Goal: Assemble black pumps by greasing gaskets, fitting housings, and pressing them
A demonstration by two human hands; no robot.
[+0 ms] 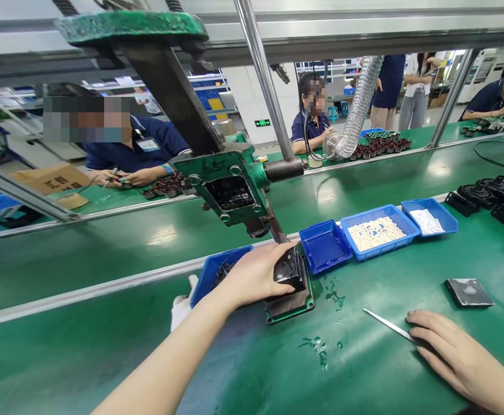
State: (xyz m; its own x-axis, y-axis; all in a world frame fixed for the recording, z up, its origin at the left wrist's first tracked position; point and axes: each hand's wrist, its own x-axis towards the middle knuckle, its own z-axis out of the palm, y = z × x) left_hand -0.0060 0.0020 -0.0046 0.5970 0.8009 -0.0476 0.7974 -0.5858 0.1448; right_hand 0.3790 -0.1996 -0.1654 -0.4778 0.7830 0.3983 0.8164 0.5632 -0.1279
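Lone head-worn view, forward and down; left hand (256, 271), right hand (459, 351) and counter (252, 363) close, co-worker (159, 138) across, farther off.

Bright light; pale glare spots on green surface (356, 190)

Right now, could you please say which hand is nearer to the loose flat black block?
Right. The right hand lies on the near side of the flat black block, apart from it; the left hand is well to its left, gripping another block on the press base.
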